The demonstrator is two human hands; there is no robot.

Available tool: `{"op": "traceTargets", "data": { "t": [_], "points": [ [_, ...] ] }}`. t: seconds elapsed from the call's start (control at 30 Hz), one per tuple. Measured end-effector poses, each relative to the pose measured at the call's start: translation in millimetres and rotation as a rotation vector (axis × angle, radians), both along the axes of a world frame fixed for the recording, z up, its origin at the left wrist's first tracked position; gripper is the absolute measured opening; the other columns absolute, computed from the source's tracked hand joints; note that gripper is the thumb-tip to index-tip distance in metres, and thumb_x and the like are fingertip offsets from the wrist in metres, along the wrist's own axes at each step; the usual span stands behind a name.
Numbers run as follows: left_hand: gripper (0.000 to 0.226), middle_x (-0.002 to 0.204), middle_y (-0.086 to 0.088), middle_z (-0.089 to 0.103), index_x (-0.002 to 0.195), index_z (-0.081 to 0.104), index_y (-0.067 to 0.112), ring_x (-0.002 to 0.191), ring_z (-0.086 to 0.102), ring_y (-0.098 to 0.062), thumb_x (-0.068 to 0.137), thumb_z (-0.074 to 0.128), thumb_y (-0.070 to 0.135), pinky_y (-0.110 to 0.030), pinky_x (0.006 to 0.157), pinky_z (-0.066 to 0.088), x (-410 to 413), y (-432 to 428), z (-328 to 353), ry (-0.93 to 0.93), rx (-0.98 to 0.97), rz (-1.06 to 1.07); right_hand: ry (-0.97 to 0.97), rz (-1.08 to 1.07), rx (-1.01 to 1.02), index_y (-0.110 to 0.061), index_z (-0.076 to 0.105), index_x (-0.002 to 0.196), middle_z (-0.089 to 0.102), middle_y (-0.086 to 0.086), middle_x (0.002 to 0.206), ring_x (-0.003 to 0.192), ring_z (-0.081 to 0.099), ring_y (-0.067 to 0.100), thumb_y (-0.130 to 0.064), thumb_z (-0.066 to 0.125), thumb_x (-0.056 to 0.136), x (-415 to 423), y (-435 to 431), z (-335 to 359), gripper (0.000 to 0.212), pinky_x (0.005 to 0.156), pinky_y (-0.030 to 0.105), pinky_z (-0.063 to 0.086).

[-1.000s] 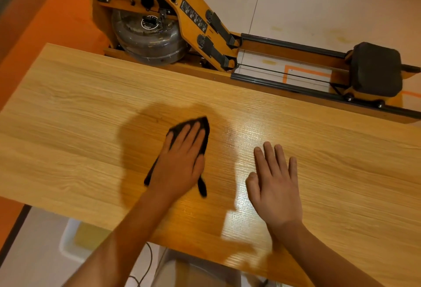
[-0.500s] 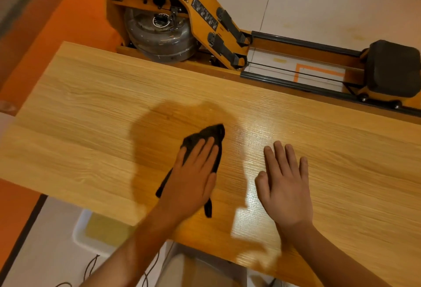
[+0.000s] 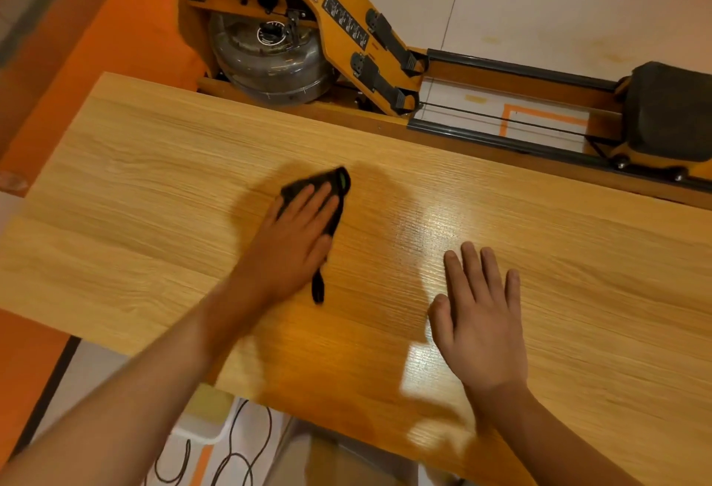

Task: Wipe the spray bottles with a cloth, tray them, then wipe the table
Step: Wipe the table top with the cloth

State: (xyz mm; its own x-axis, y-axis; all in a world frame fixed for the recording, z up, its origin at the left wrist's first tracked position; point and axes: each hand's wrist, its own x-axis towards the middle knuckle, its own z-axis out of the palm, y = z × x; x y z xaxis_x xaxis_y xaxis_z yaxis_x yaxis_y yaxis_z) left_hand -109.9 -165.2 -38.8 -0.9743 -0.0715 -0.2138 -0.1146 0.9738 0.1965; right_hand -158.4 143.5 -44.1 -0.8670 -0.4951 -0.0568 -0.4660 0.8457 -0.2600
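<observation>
At the far left, orange floor covering (image 3: 96, 34) beyond the end of a long, light oak, wood-grain surface (image 3: 135, 185). Under its near edge, a white plastic bin (image 3: 200, 427) and loops of thin black cable (image 3: 239, 454).

Left of centre, left grip (image 3: 287, 250) laid palm down, slightly blurred, fingers straight and close together, pressing a small black cloth (image 3: 335, 185) onto the wood rather than clamping it. Cloth mostly hidden under the palm, one pointed corner showing past the fingertips on the far side, a thin tail trailing out on the near side.

Beyond the far edge, an orange-brown wooden rowing machine (image 3: 339, 11) with a clear round water tank (image 3: 266, 57).

Right of centre, right grip (image 3: 481, 323) flat on bare wood, fingers straight and slightly apart, holding nothing, well apart from the cloth.

At the far right, the machine's black padded seat (image 3: 670, 111) on dark rails.
</observation>
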Motion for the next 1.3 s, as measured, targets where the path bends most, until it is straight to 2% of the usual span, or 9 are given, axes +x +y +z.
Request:
{"op": "traceTargets", "data": {
  "t": [0.13, 0.27, 0.53, 0.77, 0.9, 1.0, 1.13, 1.2, 1.3],
  "points": [
    [0.06, 0.173, 0.003, 0.008, 0.165, 0.015, 0.023, 0.159, 0.003, -0.016, 0.109, 0.026, 0.042, -0.051, 0.127, 0.003, -91.9, -34.9, 4.9, 0.009, -0.003, 0.014, 0.006, -0.004, -0.004, -0.017, 0.038, 0.157, 0.026, 0.006, 0.167, 0.158, 0.01, 0.025, -0.034, 0.038, 0.101, -1.7, 0.1, -0.1, 0.058, 0.126, 0.056, 0.009],
    [0.059, 0.173, 0.003, 0.008, 0.165, 0.015, 0.022, 0.159, 0.002, -0.016, 0.111, 0.032, 0.039, -0.052, 0.126, 0.0, -116.8, -42.8, 5.1, -0.005, 0.066, 0.014, 0.013, -0.001, -0.005, -0.017, 0.039, 0.156, 0.026, 0.005, 0.167, 0.158, 0.011, 0.025, -0.033, 0.041, 0.101, -1.2, 1.2, -2.8, 0.058, 0.125, 0.057, 0.01],
    [0.066, 0.171, 0.01, 0.001, 0.164, 0.012, 0.023, 0.156, -0.011, -0.002, 0.105, 0.018, 0.05, -0.042, 0.128, -0.006, -1.4, -16.2, 7.0, 0.056, 0.174, 0.16, 0.023, -0.001, -0.01, -0.016, 0.041, 0.155, 0.028, 0.007, 0.166, 0.157, 0.014, 0.027, -0.033, 0.037, 0.101, 0.3, 0.5, -2.3, 0.057, 0.125, 0.058, 0.013],
    [0.062, 0.17, 0.009, 0.009, 0.161, 0.023, 0.021, 0.155, -0.009, 0.005, 0.108, 0.034, 0.051, -0.032, 0.125, -0.002, 83.4, 28.5, -2.5, 0.14, 0.313, 0.346, -0.027, 0.011, 0.014, -0.018, 0.032, 0.159, 0.02, 0.006, 0.169, 0.158, 0.005, 0.025, -0.037, 0.027, 0.104, -0.1, -0.4, 0.8, 0.058, 0.126, 0.056, 0.006],
    [0.044, 0.161, 0.006, 0.031, 0.149, 0.05, 0.009, 0.15, 0.008, 0.013, 0.107, 0.049, 0.021, -0.023, 0.126, 0.012, 76.8, 40.0, 0.8, 0.337, 0.394, 0.499, -0.04, 0.024, 0.016, -0.018, 0.03, 0.16, 0.019, 0.007, 0.169, 0.158, 0.005, 0.027, -0.037, 0.024, 0.105, -1.6, 1.6, 2.5, 0.059, 0.126, 0.055, 0.003],
    [0.035, 0.153, 0.001, 0.045, 0.138, 0.062, 0.008, 0.148, 0.027, 0.002, 0.104, 0.058, 0.009, -0.031, 0.124, 0.028, 76.7, 44.3, 11.5, 0.373, 0.494, 0.574, -0.073, 0.018, 0.003, -0.02, 0.026, 0.16, 0.017, 0.006, 0.17, 0.158, 0.001, 0.025, -0.038, 0.024, 0.104, -1.3, 0.6, 4.6, 0.059, 0.126, 0.054, 0.001],
    [0.034, 0.136, 0.001, 0.064, 0.136, 0.063, 0.014, 0.126, 0.059, -0.003, 0.103, 0.059, 0.008, -0.008, 0.099, 0.045, 73.4, 54.1, 49.5, 0.416, 0.732, 0.739, -0.133, 0.028, -0.085, -0.022, 0.026, 0.16, 0.015, 0.005, 0.17, 0.158, -0.002, 0.024, -0.043, 0.026, 0.106, -2.9, 6.3, 6.7, 0.058, 0.126, 0.053, -0.005],
    [0.032, 0.128, 0.003, 0.068, 0.134, 0.065, 0.017, 0.113, 0.065, 0.003, 0.103, 0.059, 0.009, -0.009, 0.089, 0.049, 73.1, 60.7, 64.5, 0.452, 0.769, 0.735, -0.175, 0.036, -0.173, -0.022, 0.034, 0.157, 0.023, 0.005, 0.168, 0.158, 0.004, 0.026, -0.042, 0.034, 0.108, -4.4, 9.2, 12.5, 0.053, 0.125, 0.053, -0.006],
    [0.031, 0.125, 0.014, 0.07, 0.132, 0.067, 0.017, 0.118, 0.065, 0.001, 0.104, 0.058, 0.007, -0.014, 0.092, 0.051, 72.7, 75.0, 83.6, 0.458, 0.858, 0.686, -0.257, 0.042, -0.348, -0.027, 0.043, 0.152, 0.05, -0.001, 0.152, 0.149, 0.034, 0.023, -0.043, 0.043, 0.107, -6.0, 4.4, 32.9, 0.048, 0.126, 0.056, 0.001]
  ]
}}
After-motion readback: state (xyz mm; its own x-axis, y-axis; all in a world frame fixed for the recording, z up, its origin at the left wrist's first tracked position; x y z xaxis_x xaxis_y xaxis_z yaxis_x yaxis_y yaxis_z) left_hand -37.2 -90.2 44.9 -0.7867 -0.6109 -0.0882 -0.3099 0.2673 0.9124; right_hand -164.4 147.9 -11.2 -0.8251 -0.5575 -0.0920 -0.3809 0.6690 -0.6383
